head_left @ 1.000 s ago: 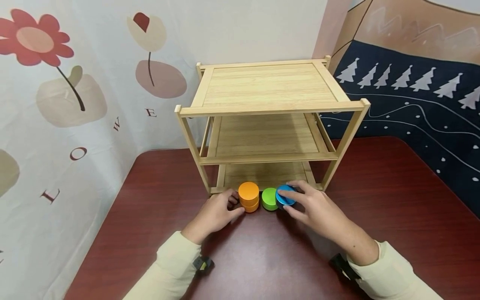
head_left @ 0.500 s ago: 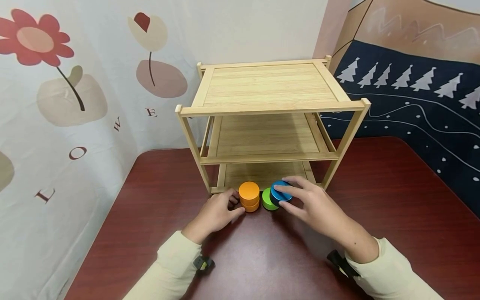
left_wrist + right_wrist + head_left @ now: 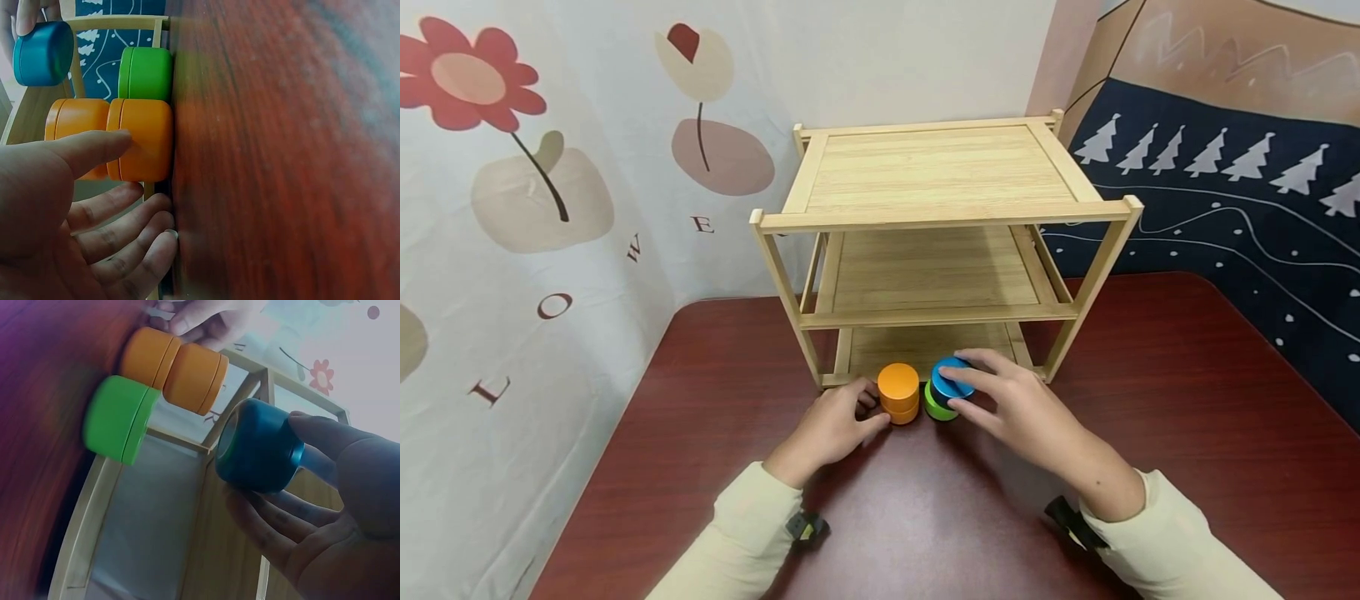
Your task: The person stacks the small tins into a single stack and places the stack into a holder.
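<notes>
My right hand (image 3: 1026, 408) pinches a blue round lidded tin (image 3: 950, 381) between thumb and fingers. Seen from the right wrist, this blue tin (image 3: 259, 447) is raised off the table, apart from the green tin (image 3: 119, 419). In the head view it overlaps the green tin (image 3: 937, 407), which stands on the table. To the left, one orange tin (image 3: 898, 383) sits on top of another orange tin (image 3: 900, 413). Beside this stack rests my left hand (image 3: 831, 425), its thumb at the lower orange tin (image 3: 147, 150) and its other fingers loosely bent.
A three-tier wooden shelf (image 3: 940, 317) stands right behind the tins, its lower front rail close to them. All of it is on a dark red table (image 3: 910, 533). Printed cloth (image 3: 730, 242) hangs behind and at the sides.
My right hand has lifted the blue tin from the green tin's right side and moved it left and up, over the green one. The left hand and orange stack look unmoved.
</notes>
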{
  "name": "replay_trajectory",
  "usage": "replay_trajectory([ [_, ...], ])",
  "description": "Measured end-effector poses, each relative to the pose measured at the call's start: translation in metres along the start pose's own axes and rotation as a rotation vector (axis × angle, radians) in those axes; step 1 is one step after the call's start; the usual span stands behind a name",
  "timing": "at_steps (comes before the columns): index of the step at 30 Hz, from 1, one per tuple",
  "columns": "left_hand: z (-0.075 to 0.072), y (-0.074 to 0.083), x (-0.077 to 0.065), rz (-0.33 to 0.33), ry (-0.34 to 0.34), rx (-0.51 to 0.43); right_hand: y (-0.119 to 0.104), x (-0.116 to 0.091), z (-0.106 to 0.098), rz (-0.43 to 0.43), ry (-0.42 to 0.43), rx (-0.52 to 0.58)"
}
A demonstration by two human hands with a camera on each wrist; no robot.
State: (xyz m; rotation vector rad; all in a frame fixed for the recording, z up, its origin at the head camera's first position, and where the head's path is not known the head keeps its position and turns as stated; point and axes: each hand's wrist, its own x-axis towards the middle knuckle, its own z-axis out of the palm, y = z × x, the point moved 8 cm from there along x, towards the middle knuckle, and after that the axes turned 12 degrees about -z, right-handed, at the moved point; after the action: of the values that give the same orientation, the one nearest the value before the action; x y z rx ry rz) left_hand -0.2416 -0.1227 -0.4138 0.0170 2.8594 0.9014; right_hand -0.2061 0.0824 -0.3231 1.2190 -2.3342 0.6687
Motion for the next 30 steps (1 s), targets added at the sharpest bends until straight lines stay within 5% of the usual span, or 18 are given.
replay_trajectory([
  [30,0.002,-0.001,0.0,0.015,-0.025,-0.01,-0.005,0.029,0.013,-0.014,-0.034,0.025],
])
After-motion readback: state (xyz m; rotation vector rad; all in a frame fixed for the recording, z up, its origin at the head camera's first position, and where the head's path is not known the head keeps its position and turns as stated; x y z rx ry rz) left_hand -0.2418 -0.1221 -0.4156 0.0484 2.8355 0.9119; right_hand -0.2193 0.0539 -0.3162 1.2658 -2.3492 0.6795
